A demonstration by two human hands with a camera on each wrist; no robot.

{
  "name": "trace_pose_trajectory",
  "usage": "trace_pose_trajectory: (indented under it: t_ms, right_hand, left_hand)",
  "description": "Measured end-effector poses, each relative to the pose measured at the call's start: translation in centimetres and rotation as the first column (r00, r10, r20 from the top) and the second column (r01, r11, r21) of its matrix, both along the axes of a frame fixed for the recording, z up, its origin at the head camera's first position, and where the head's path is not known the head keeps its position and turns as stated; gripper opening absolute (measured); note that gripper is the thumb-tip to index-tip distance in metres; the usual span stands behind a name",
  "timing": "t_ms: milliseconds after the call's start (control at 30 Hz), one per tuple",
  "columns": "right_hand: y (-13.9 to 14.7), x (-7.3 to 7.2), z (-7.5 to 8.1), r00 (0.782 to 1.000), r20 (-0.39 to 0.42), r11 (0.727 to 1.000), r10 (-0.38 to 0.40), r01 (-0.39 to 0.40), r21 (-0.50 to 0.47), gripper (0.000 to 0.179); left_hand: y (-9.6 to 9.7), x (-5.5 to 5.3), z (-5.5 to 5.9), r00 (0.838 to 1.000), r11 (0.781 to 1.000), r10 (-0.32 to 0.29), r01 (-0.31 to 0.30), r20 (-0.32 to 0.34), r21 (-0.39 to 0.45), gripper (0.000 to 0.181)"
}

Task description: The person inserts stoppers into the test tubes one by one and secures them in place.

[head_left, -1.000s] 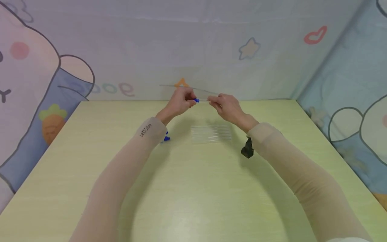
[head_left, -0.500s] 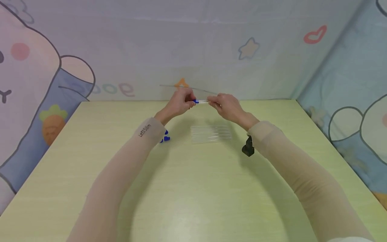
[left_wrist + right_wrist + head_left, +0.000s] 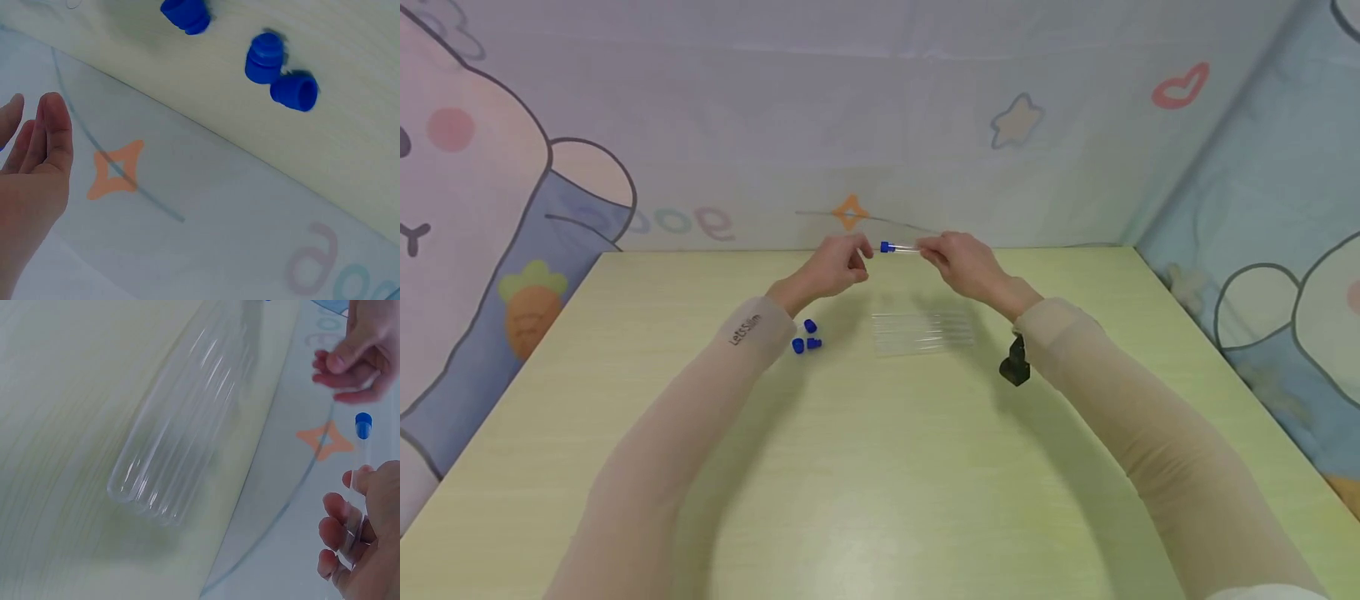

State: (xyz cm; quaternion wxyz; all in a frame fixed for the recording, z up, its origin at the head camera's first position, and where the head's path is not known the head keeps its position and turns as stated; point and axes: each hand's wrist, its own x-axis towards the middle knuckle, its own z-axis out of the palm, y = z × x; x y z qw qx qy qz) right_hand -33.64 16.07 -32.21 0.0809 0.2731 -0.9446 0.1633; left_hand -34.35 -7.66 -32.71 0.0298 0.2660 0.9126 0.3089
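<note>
A clear tube (image 3: 906, 248) with a blue cap (image 3: 887, 247) on its end is held up beyond the row of uncapped clear tubes (image 3: 922, 333), as the person sees it. It lies roughly level, its capped end pointing left. The right hand (image 3: 964, 263), beyond the row and toward its right end, grasps this tube; the right wrist view shows fingers curled round the clear body, leaving the cap and a short length free. The left hand (image 3: 829, 268), beyond the row and off to its left, has released its grip: the fingers are loosely bent, hold nothing, and sit near the blue cap without touching it.

The tubes of the row lie side by side, with rounded ends at the right. To the left of the row are three loose blue caps (image 3: 814, 343); in the left wrist view two appear to touch, one showing its hollow opening, and the third lies apart. To the right of the row, a black device (image 3: 1016, 364) hangs below the right sleeve (image 3: 1120, 400). Under the row spreads a pale wood-grain table (image 3: 880, 475); behind it rises a printed cloth backdrop (image 3: 760, 108) with an orange four-pointed star (image 3: 837, 213).
</note>
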Motion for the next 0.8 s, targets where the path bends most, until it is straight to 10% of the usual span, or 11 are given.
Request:
trace_pose_trajectory:
  t_ms: [200,367,567,800]
  right_hand:
    - [0.9,-0.4,-0.1,0.998,0.028,0.998,-0.059,0.059,-0.029,0.033]
    - [1.9,-0.6,-0.2,0.994,0.048,0.993,-0.098,0.100,-0.055,0.033]
    - [2.7,-0.7,0.0,0.993,0.056,0.991,-0.108,0.112,-0.069,0.034]
    - [3.5,-0.6,0.3,0.990,0.067,0.988,-0.125,0.130,-0.088,0.034]
  left_hand:
    - [-2.1,0.3,-0.3,1.000,0.968,-0.021,0.025,0.019,-0.249,0.009]
    - [-3.5,0.5,-0.2,0.987,0.923,0.016,0.046,0.158,-0.383,0.004]
    - [-4.1,0.9,-0.3,0.951,0.875,0.131,0.022,0.280,-0.484,0.017]
    - [-3.8,1.5,-0.3,0.931,0.791,0.257,-0.049,0.260,-0.610,0.014]
